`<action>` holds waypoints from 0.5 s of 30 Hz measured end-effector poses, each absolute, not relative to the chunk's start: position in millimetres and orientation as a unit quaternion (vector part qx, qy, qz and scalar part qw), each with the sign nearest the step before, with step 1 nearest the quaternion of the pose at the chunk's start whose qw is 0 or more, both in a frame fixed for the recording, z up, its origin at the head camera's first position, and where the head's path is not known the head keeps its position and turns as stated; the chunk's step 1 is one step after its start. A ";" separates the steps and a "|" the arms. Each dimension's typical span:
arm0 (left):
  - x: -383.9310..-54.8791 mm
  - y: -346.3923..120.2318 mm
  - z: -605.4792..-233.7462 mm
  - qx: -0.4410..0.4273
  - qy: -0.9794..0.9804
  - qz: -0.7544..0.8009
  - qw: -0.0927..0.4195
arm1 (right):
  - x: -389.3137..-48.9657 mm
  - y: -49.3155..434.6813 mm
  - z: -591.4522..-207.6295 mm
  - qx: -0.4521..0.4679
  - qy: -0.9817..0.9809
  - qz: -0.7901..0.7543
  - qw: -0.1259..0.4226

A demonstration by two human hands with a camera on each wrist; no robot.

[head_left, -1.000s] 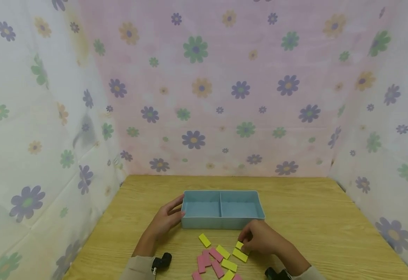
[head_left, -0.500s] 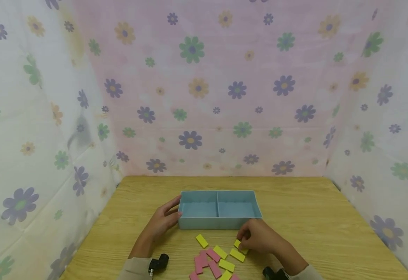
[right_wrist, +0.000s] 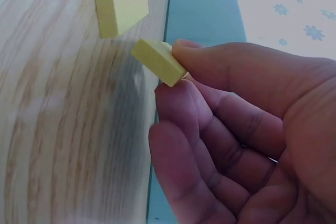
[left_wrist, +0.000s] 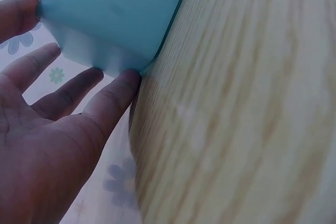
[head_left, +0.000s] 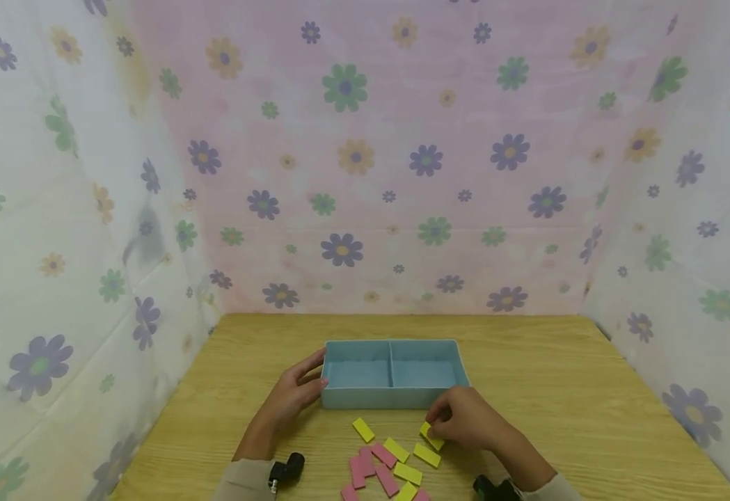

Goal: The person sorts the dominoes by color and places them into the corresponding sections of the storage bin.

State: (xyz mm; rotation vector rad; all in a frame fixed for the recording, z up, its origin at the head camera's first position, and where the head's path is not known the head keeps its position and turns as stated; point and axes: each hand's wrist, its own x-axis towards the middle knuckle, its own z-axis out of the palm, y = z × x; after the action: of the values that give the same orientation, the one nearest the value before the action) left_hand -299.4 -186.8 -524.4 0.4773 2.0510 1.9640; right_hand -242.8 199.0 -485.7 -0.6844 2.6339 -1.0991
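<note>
A light-blue two-compartment box [head_left: 358,398] stands on the table. My left hand [head_left: 294,393] is at its left end; in the left wrist view the extended fingertips touch the box wall [left_wrist: 115,14]. Both compartments look bare inside. Just in front of the box's right front corner, my right hand [head_left: 465,419] pinches a yellow block [head_left: 431,435] between thumb and fingers. The right wrist view shows this yellow block [right_wrist: 159,62] tilted and raised off the tabletop, the remaining fingers curled loosely below. Another yellow block [head_left: 427,455] lies close under the right hand.
Several pink blocks [head_left: 387,480] and yellow blocks [head_left: 396,449] lie scattered on the wooden table [head_left: 559,390] before the box, some cut off by the lower edge of view. Flower-patterned cloth [head_left: 396,160] encloses the table at the back and sides.
The right hand's fingers have shifted on the yellow block, which is now lifted slightly toward the box. The left hand stays against the box end. The head view has swung a little.
</note>
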 end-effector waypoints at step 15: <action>-298.2 -186.7 -520.8 0.159 0.719 0.665 0.125 | -248.3 185.4 -465.0 -0.242 0.895 -0.368 0.070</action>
State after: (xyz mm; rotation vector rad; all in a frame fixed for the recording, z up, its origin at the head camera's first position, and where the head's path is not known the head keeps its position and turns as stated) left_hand -298.2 -186.7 -520.8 0.4624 2.0963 1.9377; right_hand -248.3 185.4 -465.0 -0.7277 2.6932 -1.1068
